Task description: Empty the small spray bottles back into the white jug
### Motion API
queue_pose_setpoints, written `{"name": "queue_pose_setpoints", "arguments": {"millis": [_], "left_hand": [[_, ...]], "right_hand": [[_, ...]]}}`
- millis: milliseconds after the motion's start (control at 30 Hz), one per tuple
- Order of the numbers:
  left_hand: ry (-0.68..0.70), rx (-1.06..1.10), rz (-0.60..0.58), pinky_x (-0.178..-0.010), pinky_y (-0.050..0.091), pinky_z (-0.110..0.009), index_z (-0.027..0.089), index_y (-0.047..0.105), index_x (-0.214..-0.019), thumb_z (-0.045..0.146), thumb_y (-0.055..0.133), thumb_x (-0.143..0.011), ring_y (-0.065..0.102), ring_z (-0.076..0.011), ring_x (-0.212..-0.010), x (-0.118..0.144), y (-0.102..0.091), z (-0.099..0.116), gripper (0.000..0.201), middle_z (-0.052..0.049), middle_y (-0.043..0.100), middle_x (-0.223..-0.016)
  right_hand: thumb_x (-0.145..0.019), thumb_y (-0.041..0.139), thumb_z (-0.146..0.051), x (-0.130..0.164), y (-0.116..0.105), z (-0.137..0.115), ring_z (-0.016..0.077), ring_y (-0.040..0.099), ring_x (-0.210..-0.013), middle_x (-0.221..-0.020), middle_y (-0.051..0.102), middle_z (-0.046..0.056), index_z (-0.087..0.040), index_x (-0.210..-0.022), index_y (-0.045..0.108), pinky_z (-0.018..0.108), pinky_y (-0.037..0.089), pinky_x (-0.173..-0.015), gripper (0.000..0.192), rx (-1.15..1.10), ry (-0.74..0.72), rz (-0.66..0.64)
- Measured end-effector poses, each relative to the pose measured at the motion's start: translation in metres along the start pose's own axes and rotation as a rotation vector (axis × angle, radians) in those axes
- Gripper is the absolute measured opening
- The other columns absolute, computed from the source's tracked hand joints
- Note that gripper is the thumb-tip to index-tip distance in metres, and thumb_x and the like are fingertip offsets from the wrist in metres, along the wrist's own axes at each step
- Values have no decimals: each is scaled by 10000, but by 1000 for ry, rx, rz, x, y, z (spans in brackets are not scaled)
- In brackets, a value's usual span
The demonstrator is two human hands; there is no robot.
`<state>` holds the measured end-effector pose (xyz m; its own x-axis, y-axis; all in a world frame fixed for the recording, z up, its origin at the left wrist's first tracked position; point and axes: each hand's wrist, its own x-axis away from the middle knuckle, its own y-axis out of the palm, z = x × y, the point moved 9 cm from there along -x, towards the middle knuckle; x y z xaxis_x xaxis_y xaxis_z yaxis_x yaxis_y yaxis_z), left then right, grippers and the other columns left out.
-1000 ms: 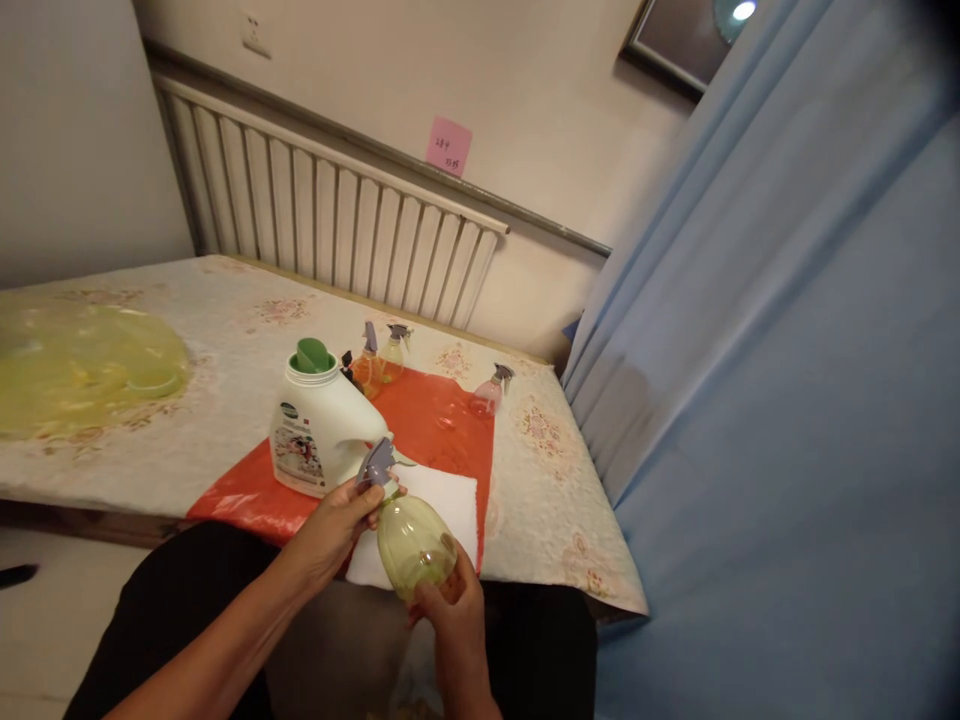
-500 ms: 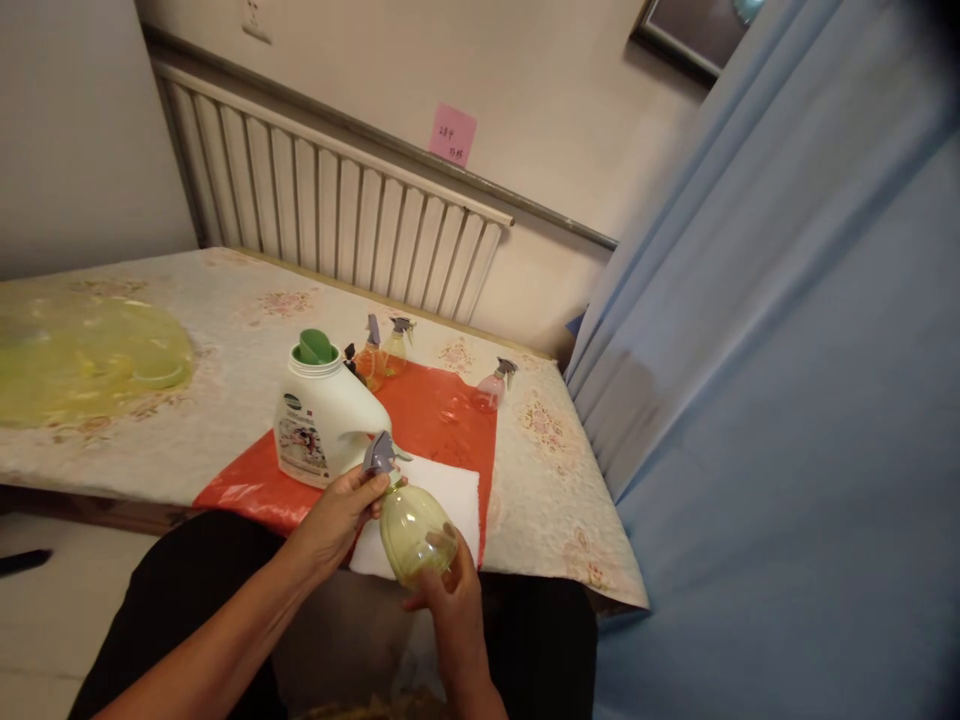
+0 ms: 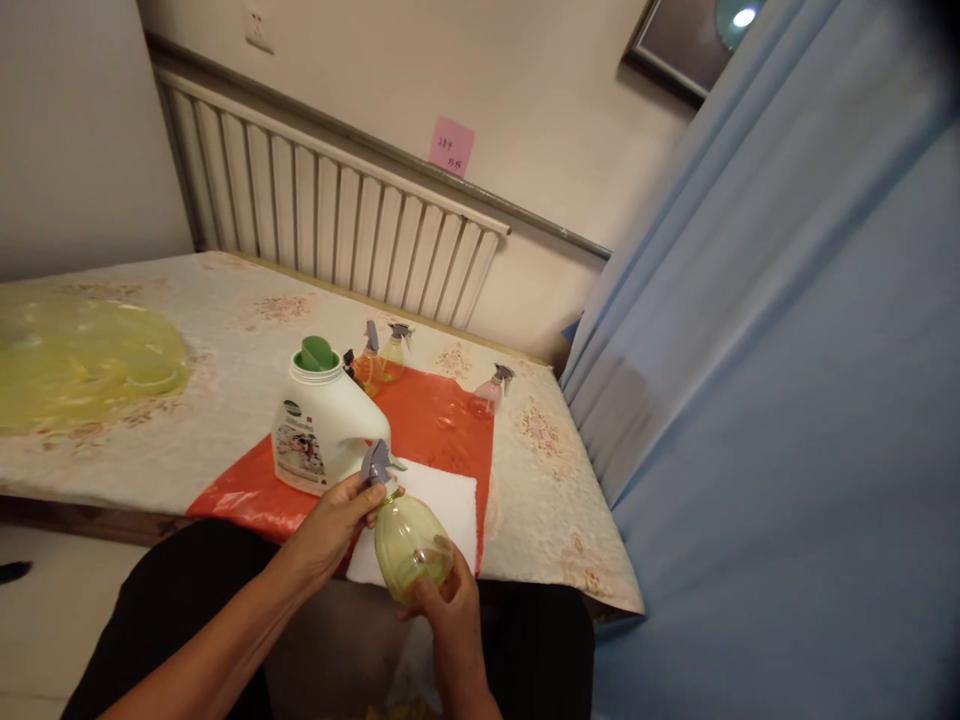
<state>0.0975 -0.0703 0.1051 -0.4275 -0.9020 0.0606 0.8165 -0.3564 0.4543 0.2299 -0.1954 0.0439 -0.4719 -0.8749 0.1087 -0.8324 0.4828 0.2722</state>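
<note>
The right hand [image 3: 442,610] cups the round base of a clear yellow-green plastic spray bottle [image 3: 409,545], held tilted over the near edge of the bench [image 3: 225,400]. The left hand [image 3: 334,520] pinches the bottle's grey trigger head [image 3: 375,465] at the neck. Just behind lies a white folded cloth [image 3: 442,500] on a glossy red sheet [image 3: 427,415]. A white squat jug [image 3: 322,425] with a green cap stands on the sheet, touching nothing in hand. Three small sprayers [image 3: 382,360] stand farther back.
</note>
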Motion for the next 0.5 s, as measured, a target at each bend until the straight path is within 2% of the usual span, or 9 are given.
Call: {"name": "queue_pose_setpoints", "arguments": {"millis": [133,367,500], "left_hand": [[9,-35,-1,-535,329,-206,150,709,-829,377,782,-701,395,-82,-535,0,-3,-1,271,-4,670,-704],[-11,-157,-10,-560,338,-215,145,689,-971,403,752,-722,458,-109,-584,-3,-4,-4,364,-7,685,-757],[-15,-177,-40,-607,384,-239,153,688,-973,409,742,-725,541,-141,-645,-5,-2,-7,361,-16,695,-773]], "right_hand": [[-675,733,-406,0,6,6,190,665,-661,-967,696,91,-124,-1177,583,261,544,-449,595,-51,52,-107],[-665,756,-496,-4,4,13,207,676,-724,-985,703,82,-156,-1154,618,273,552,-503,612,-56,99,-135],[-696,741,-503,-4,4,10,225,672,-840,-988,716,87,-154,-1123,649,299,552,-651,559,-63,60,-186]]}}
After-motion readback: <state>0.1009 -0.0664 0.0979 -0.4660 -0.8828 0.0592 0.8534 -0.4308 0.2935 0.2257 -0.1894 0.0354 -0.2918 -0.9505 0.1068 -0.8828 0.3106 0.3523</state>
